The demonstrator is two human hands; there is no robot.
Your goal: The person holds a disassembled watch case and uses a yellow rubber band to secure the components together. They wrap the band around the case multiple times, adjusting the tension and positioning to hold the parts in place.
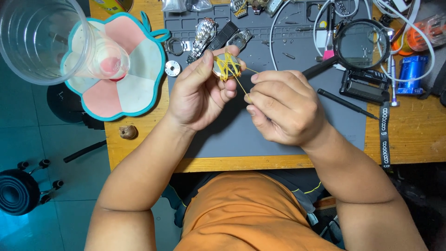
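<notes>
Round watch case (pixel 226 65), metal with a pale face, held above the grey work mat (pixel 241 135) near its upper middle, and criss-crossed by yellow rubber bands (pixel 225 69) wound over its face. The left hand (pixel 197 93) pinches the case by its rim between thumb and fingertips, the remaining fingers curled beneath. The right hand (pixel 283 107) is closed in a pinch on a stretched strand (pixel 241 86) of the yellow band, drawn down and to the right from the case; a second thin strand runs off toward the right hand's upper knuckles.

Risks, as judged from this arrangement: the strand is under tension, so a slip of the right-hand pinch would likely snap it back against the case or the fingers. The left-hand grip covers only the rim; a sideways pull could twist the case out and drop it onto the mat. A crossing band may also slide off the curved edge and loosen the whole wrap.

Surroundings: metal watch bracelets (pixel 204 37) and a small silver gear-like disc (pixel 172 68) lie just beyond the hands; a black-rimmed magnifier (pixel 362 44) and a thin black tool (pixel 346 102) lie to the right. A flower-shaped pad (pixel 134 88) bearing a clear plastic cup (pixel 51 42) sits at the left on the wooden table (pixel 139 144).
</notes>
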